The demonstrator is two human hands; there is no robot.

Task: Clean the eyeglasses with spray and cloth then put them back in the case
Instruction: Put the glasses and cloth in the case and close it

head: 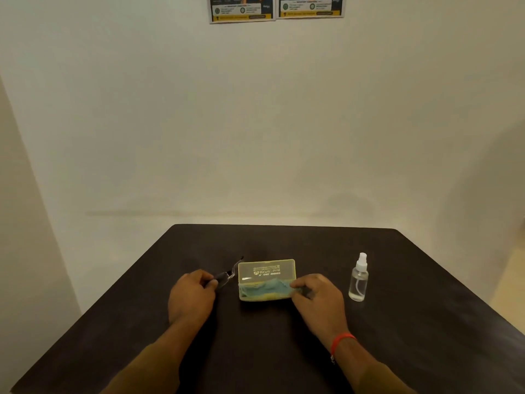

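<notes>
Two hands: left (191,295) holds eyeglasses (227,275), right (318,297) pinches cloth (265,288).

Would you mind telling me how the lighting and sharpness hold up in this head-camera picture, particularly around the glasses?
Head view: dim, warm and soft throughout; wide-angle bending curves the walls at the edges; the eyeglasses in the left hand nearly vanish against the dark table; the spray bottle stands out clearly; print on the case is unreadable.

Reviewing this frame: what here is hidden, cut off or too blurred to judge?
Head view only:
- Clear-framed eyeglasses: lenses mostly covered by the left hand.
- Blue cleaning cloth: right end hidden under the right hand.
- Yellow case lid print: too small.
- Wall posters: cut off by top edge.
</notes>
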